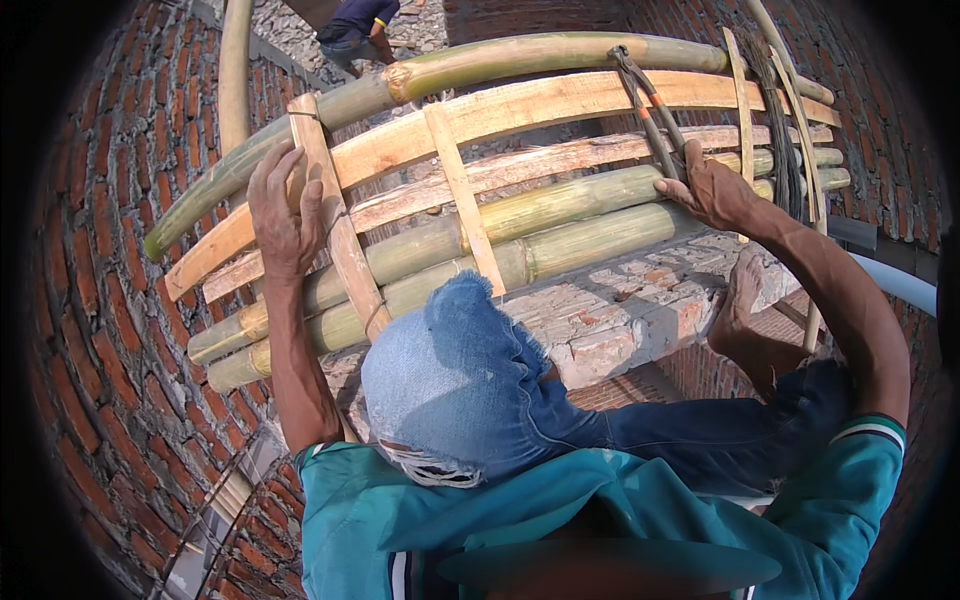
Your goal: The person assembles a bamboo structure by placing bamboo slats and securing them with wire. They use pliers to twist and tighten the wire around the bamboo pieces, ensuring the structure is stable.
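Dark long-handled metal pincers (651, 130) are held slantwise w/ head at curved green bamboo top pole (520, 62), handle ends pinched btwn R hand's (718, 192) thumb & fingers. L hand (285, 215) is set by pale flat wooden crosspiece (345, 232), fingers near-together, thumb apart.

Co-worker in dark blue shirt (352, 20), far side: head cut off by upper edge. Faded blue denim knee (440, 365): hides part of nearest round green bamboo pole (600, 240). Teal fabric shirt (350, 510): cut off by near edge.
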Demonstrator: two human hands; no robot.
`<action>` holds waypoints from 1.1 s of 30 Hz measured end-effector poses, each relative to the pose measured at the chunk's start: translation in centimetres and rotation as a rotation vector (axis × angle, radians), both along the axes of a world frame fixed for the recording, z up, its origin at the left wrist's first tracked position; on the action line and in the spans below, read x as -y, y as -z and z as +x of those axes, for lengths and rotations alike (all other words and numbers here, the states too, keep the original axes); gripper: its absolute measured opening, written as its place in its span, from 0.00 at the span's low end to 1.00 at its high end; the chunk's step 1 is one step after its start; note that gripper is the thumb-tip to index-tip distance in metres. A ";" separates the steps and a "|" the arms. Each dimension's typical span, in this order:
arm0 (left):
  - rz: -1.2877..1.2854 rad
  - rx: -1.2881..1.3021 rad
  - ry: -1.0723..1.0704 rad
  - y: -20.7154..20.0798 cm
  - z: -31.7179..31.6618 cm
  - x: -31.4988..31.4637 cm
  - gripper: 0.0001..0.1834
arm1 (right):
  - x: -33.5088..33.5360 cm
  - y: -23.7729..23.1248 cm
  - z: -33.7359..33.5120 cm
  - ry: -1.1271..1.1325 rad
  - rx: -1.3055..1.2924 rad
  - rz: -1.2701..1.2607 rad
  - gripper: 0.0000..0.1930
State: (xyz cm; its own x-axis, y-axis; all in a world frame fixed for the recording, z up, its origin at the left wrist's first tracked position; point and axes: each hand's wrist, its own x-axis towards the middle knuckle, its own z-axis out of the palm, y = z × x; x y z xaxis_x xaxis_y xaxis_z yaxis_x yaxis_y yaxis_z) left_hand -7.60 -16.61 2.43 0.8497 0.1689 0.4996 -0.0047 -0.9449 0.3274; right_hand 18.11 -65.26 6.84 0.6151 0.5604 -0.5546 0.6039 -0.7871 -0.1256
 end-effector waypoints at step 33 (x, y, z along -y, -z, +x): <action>-0.534 -0.889 -0.182 -3.4 24.3 33.5 0.23 | 6.4 2.0 6.5 -0.273 -0.449 0.482 0.18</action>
State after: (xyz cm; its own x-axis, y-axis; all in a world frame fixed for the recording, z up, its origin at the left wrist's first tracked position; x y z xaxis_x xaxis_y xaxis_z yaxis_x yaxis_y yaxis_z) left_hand 16.68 -50.14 5.84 0.8136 0.3449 -0.4681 0.5688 -0.6391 0.5177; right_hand 24.62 -71.67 4.87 0.1874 0.9086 -0.3732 0.5798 -0.4090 -0.7046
